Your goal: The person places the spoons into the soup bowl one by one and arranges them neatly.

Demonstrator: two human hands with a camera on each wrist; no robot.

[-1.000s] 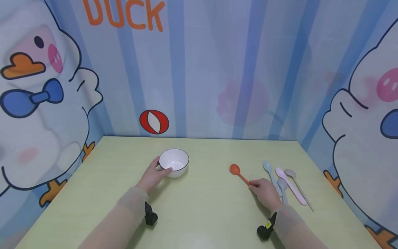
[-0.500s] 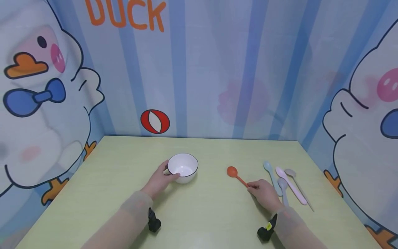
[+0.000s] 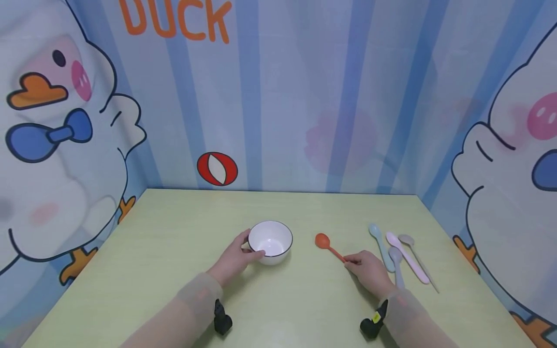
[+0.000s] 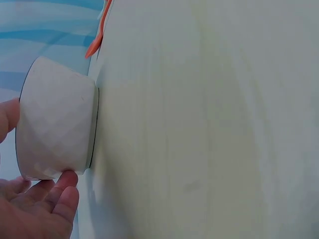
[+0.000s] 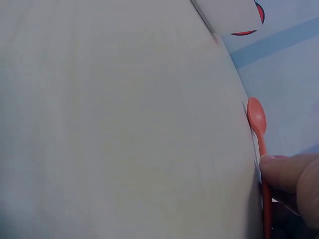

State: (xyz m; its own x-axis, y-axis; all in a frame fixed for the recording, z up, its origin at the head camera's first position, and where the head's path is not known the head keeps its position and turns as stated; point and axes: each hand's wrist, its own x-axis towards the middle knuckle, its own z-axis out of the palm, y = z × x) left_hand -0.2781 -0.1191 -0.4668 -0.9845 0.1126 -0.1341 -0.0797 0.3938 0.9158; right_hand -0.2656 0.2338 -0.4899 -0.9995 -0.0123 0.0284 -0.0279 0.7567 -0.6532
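Observation:
A white bowl (image 3: 271, 239) with a dark rim stands upright near the middle of the table in the head view. My left hand (image 3: 237, 258) grips it from the left, thumb over the near rim and fingers round its far side. The left wrist view shows the bowl's faceted outer wall (image 4: 57, 119) between thumb and fingers. To the right, my right hand (image 3: 370, 271) pinches the handle of an orange spoon (image 3: 323, 240), whose round head points left toward the bowl. In the right wrist view the spoon (image 5: 257, 115) lies close along the table surface.
Several spoons lie right of my right hand: a light blue one (image 3: 381, 246), a pink one (image 3: 406, 257), a lavender one (image 3: 396, 261) and a grey one (image 3: 417, 258). A duck-printed curtain (image 3: 287, 96) borders the pale yellow table (image 3: 196, 208).
My left hand has slid the bowl rightward and toward me, closer to the orange spoon. My right hand has shifted the spoon slightly left, keeping its pinch on the handle.

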